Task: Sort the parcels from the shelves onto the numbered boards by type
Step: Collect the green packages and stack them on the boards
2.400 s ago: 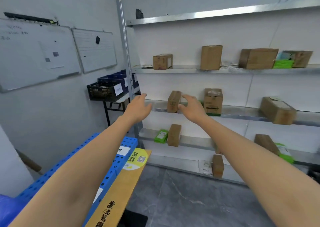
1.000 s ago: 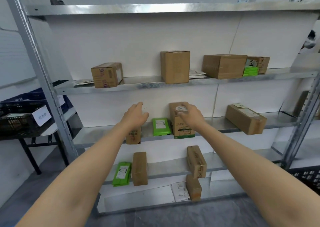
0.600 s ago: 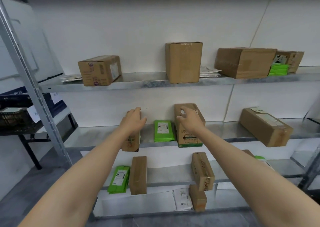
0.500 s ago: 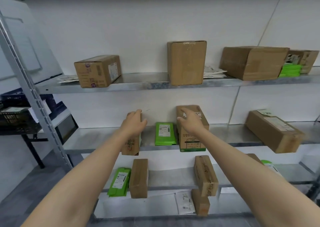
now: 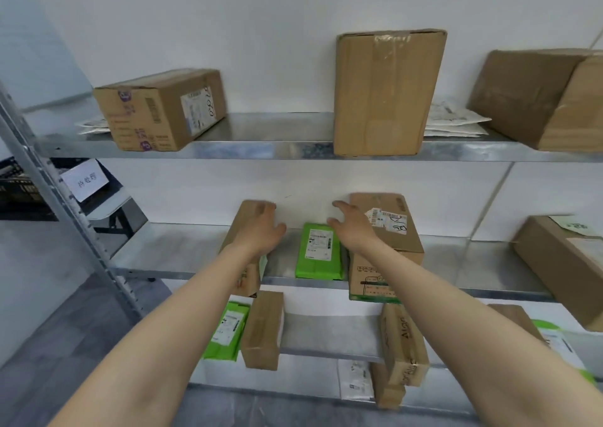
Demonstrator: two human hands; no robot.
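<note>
On the middle metal shelf (image 5: 182, 257) a narrow cardboard box (image 5: 243, 221) stands on end. My left hand (image 5: 257, 230) lies against its upper right side, fingers over the top edge and thumb spread to the right. A flat green parcel (image 5: 318, 253) lies just right of it. My right hand (image 5: 350, 227) hovers over that parcel's far end with fingers spread and holds nothing. It is right beside a taller cardboard box (image 5: 388, 250) with a white label.
The upper shelf carries a labelled box (image 5: 160, 110), a tall box (image 5: 385, 93), white mailers (image 5: 453, 121) and a big box (image 5: 538, 100). A long box (image 5: 561, 263) sits at the middle shelf's right. Below are a green parcel (image 5: 225, 332) and boxes (image 5: 262, 328). The shelf post (image 5: 65, 204) stands left.
I have moved closer to the shelves. My left hand has settled onto the narrow box. My right hand has shifted left off the taller box to above the green parcel.
</note>
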